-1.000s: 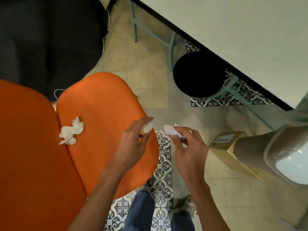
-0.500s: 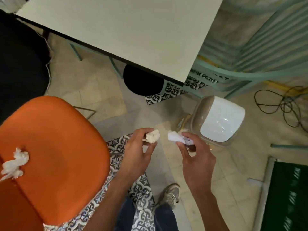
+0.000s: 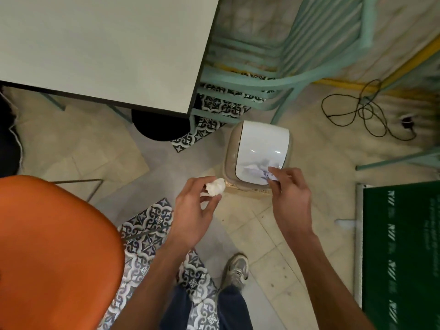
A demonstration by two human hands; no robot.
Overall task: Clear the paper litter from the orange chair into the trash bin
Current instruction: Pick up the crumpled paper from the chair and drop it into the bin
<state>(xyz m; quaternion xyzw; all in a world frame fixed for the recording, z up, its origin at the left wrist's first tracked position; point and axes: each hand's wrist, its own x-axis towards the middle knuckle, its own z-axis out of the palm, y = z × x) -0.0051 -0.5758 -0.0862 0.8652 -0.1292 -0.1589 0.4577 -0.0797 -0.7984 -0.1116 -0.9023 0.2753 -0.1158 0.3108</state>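
Note:
My left hand [image 3: 194,210] pinches a small white paper wad [image 3: 215,186] between thumb and fingers, just left of the trash bin [image 3: 258,151]. My right hand [image 3: 290,198] holds a crumpled white paper [image 3: 258,170] over the near edge of the bin's white swing lid. The lid looks closed. The orange chair [image 3: 54,253] fills the lower left; the part of its seat in view carries no paper.
A pale table [image 3: 102,48] spans the upper left, with a black round stool [image 3: 157,127] under its edge. Teal chairs [image 3: 281,77] stand behind the bin. Black cables [image 3: 357,113] lie at the right, a green mat [image 3: 402,253] at lower right. My shoe [image 3: 235,270] is below the bin.
My view has swung right from the chair to the bin. Both hands moved toward the bin with their papers. The tissue left on the chair seat has gone out of view.

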